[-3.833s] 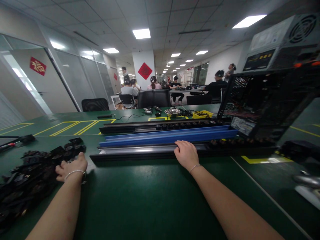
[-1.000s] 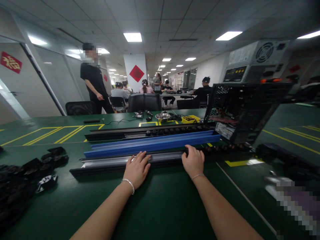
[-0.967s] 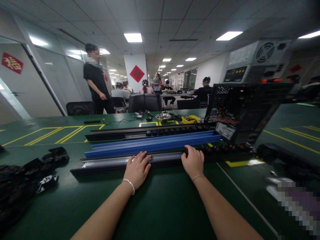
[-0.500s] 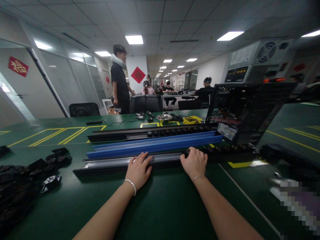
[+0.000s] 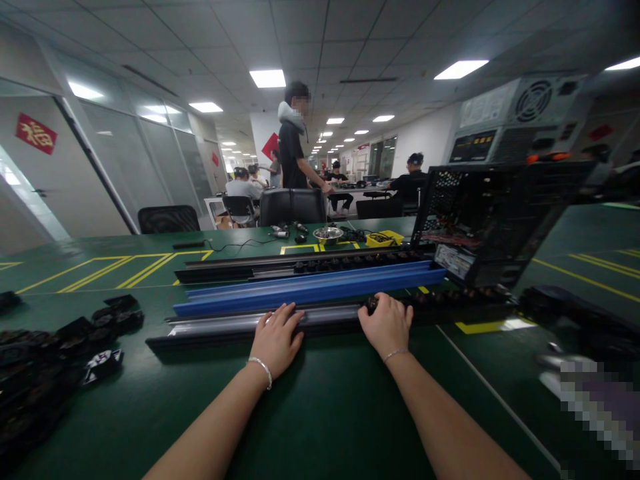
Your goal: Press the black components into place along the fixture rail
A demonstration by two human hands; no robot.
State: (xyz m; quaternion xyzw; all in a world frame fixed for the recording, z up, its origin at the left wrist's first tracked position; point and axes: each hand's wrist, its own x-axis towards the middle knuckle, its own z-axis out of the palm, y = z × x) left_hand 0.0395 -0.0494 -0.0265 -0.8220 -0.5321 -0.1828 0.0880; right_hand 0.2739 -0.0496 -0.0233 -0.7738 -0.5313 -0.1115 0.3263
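Observation:
My left hand [image 5: 276, 341] lies with spread fingers over the nearest black rail [image 5: 210, 328], which has a grey, shiny channel. Farther right along that rail, my right hand [image 5: 387, 327] is curled around a small dark part [image 5: 371, 305], mostly hidden by the fingers. More small dark parts [image 5: 460, 297] sit in a row in the rail's right end. Just behind it lies a blue rail [image 5: 310, 287], and beyond that another black rail [image 5: 220, 270].
An open computer case [image 5: 495, 227] stands at the right with power supplies [image 5: 515, 107] above. Black parts [image 5: 50, 360] are heaped at the left. A metal bowl [image 5: 328, 234] and yellow tray [image 5: 384, 239] sit at the back. A standing person [image 5: 293, 147] is beyond the table.
My right hand has shifted very slightly left, and more of the dark part shows at its fingers. My left hand stays put. The standing person in the background has moved right.

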